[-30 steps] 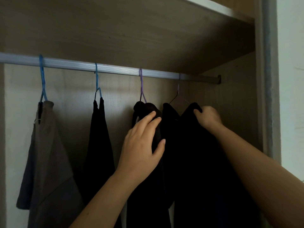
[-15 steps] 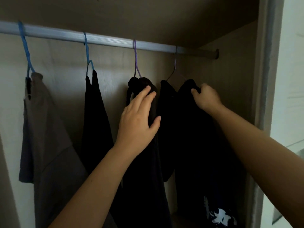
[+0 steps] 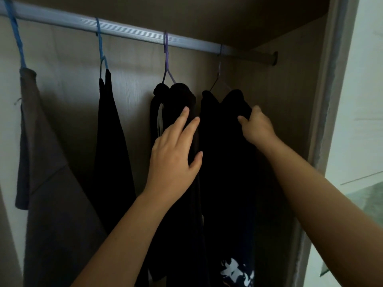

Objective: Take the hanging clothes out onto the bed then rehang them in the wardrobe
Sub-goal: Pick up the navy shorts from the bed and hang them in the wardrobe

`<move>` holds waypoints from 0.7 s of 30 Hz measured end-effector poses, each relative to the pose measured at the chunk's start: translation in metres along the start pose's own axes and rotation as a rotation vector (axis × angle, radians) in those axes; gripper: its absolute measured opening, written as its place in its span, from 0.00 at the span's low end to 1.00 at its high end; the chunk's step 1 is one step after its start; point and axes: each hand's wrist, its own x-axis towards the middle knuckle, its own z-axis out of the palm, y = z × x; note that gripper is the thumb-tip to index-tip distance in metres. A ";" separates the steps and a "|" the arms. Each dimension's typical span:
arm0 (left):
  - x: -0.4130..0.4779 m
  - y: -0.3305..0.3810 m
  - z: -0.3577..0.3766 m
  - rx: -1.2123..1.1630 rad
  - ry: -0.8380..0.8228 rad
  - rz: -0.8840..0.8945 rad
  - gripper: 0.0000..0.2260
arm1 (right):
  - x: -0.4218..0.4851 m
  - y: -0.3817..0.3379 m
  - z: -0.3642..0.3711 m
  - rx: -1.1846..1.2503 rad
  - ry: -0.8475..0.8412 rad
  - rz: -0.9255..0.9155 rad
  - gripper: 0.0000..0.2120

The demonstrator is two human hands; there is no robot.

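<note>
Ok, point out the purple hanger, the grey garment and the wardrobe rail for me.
purple hanger [image 3: 166,56], head view, on its neck below the hook.
grey garment [image 3: 51,183], head view, on its front panel.
wardrobe rail [image 3: 132,30], head view, on the bare stretch between two hangers.

four garments hang side by side from the ribbed metal wardrobe rail [image 3: 132,31]. from left: the grey t-shirt [image 3: 51,183], the thin black garment [image 3: 112,141], the black ribbed-collar sweater [image 3: 176,100], the black printed top [image 3: 228,183]. the left hand [image 3: 174,154] rests on the sweater; the right hand [image 3: 257,127] grips the printed top's shoulder, nearest the wardrobe's right side wall [image 3: 290,100].
</note>
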 end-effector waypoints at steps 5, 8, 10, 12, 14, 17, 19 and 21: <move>-0.015 0.006 0.006 -0.020 0.009 -0.041 0.27 | -0.026 0.000 -0.004 0.021 0.043 -0.033 0.27; -0.025 0.010 0.005 -0.015 -0.017 -0.050 0.26 | -0.057 0.011 -0.006 -0.022 0.150 -0.202 0.27; -0.033 0.012 0.003 -0.017 -0.015 -0.058 0.26 | -0.080 0.019 -0.008 -0.046 0.192 -0.321 0.26; -0.043 0.015 0.001 -0.010 0.008 -0.072 0.26 | -0.104 0.028 -0.010 -0.080 0.234 -0.424 0.22; -0.056 0.019 -0.002 0.007 0.022 -0.079 0.26 | -0.128 0.036 -0.011 -0.123 0.290 -0.507 0.18; -0.074 0.020 -0.006 -0.031 -0.016 -0.103 0.25 | -0.157 0.054 -0.014 -0.200 0.444 -0.565 0.15; -0.084 0.020 -0.009 -0.087 -0.070 -0.137 0.25 | -0.172 0.069 -0.016 -0.226 0.554 -0.490 0.16; -0.091 0.021 -0.011 -0.148 -0.113 -0.172 0.24 | -0.181 0.086 -0.018 -0.242 0.598 -0.346 0.20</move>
